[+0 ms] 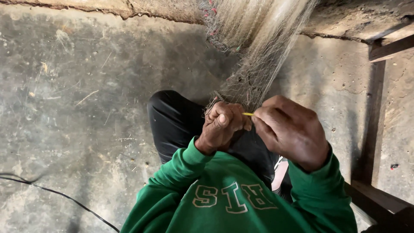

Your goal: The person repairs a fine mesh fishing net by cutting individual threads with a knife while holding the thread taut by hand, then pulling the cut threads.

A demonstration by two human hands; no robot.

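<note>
Two hands meet on a fine, pale fishing net (pixel 258 56) that hangs down from the top of the view and tapers to a gathered bunch just above the person's knee. The left hand (pixel 222 125) is clenched around that lower end, fingers curled tight with the thumb pressed on top, apparently to hold the mesh taut and steady at a workable height. The right hand (pixel 291 129) pinches a thin yellow needle (pixel 247 114) between thumb and forefinger, its tip pointing at the left fist and just touching the netting there; the remaining fingers are folded in, a grip that suits small, exact movements. Both hands sit close together in front of the chest, likely so the fine strands can be seen clearly.

Beneath them lies a leg in black trousers (pixel 172 118), bent across the concrete floor (pixel 73 99), and the sleeves of a green sweatshirt (pixel 233 203) fill the lower frame. A dark cable (pixel 64 196) crosses the floor at lower left, well apart from the work. Dark wooden framing (pixel 375 129) stands along the right.
</note>
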